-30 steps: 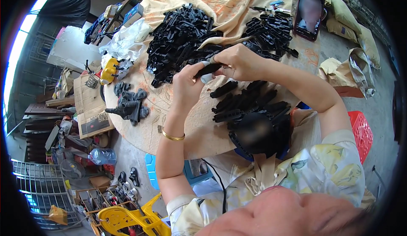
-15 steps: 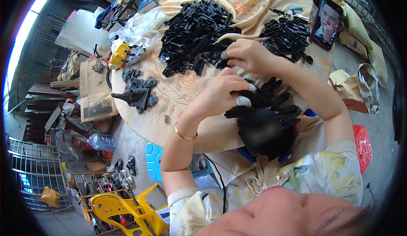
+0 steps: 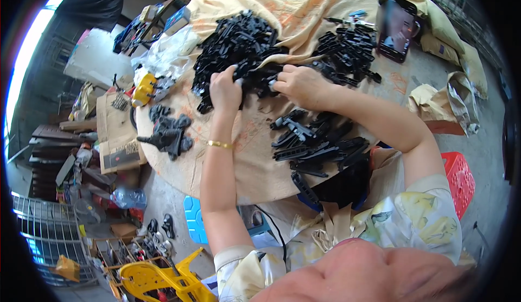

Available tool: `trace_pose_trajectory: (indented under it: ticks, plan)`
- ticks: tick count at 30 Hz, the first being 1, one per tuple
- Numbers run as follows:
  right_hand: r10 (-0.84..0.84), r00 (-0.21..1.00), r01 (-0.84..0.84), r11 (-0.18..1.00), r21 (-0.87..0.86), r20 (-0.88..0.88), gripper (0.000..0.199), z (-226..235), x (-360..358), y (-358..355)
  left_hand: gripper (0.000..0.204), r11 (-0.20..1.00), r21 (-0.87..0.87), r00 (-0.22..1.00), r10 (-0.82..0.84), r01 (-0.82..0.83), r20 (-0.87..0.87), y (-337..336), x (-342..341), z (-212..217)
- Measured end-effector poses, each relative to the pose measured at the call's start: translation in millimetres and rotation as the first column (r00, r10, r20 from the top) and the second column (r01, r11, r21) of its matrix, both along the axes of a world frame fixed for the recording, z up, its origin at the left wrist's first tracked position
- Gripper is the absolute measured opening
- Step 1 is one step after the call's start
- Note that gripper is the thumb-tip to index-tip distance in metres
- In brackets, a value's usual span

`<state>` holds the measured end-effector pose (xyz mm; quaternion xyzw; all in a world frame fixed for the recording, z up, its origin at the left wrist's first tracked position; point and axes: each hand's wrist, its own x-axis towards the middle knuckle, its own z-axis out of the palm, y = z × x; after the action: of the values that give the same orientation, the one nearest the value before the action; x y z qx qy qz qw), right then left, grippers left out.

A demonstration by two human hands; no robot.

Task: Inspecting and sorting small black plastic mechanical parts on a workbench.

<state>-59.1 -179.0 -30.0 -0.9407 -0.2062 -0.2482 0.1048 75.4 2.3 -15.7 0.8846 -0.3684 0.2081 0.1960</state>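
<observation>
At the near left edge of a large heap of black plastic parts point(image 3: 239, 37), my left hand point(image 3: 226, 89) pinches a black plastic part, its fingertips partly hidden. Just to its right, my right hand point(image 3: 304, 86) has its fingers curled together among black parts, below a fold of the tablecloth; what they hold is hidden. White covers show on fingertips. A smaller group of slim black parts point(image 3: 320, 144) lies in front of me at the table's near edge, above a dark container point(image 3: 353, 180). Another pile of black parts point(image 3: 347, 52) sits beyond my right hand.
The round table bears a peach patterned tablecloth point(image 3: 184, 180). A phone point(image 3: 399, 27) stands at the far right. Dark grey gloves point(image 3: 173, 133), a yellow object point(image 3: 144, 90) and clear plastic bags point(image 3: 171, 55) lie left. Blue point(image 3: 194, 220) and red point(image 3: 458, 185) stools flank me.
My left hand has moved up and left from the near parts to the large heap. My right hand has shifted slightly down. The view has shifted, and the near parts are uncovered.
</observation>
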Motion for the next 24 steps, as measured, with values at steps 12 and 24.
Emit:
trace_pose_trajectory:
  ticks: [12,24]
  plan:
    - [0.149,0.952,-0.275,0.805,0.525,0.269,0.018,16,-3,-8,0.028,0.764,-0.645,0.302,-0.609,-0.025,-0.733,-5,-71,34]
    - [0.201,0.953,-0.253,0.940,0.231,0.225,0.019,18,-12,-6,0.031,0.904,-0.378,0.498,-0.425,0.199,-0.756,1,-75,37]
